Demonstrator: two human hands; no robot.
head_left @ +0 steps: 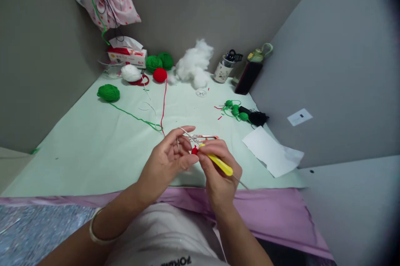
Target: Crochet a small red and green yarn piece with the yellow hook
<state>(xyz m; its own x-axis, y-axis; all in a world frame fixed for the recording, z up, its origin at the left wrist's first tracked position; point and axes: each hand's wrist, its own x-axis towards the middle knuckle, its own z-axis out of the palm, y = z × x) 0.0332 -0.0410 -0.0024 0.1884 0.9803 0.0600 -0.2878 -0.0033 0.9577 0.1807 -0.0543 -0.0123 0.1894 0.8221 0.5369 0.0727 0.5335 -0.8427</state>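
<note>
My left hand (168, 153) pinches a small red crochet piece (194, 150) between thumb and fingers, with white yarn looped over its raised index finger. Closed around a yellow-handled crochet hook (222, 165), my right hand (221, 170) meets the left at the red piece. The hook's tip is hidden by the fingers and the work. A thin metal shaft sticks out from the handle's lower end. Just behind the hands lie small scissors (208, 137) with orange-pink handles, partly covered. Red yarn runs from a red ball (160, 75) down toward my left hand.
Green yarn balls (108, 92), a white ball (131, 73), a tissue box (128, 55) and white stuffing (193, 64) stand along the back. At right are a pen cup (223, 68), a phone (248, 78), green crocheted pieces (236, 110) and white paper (271, 151).
</note>
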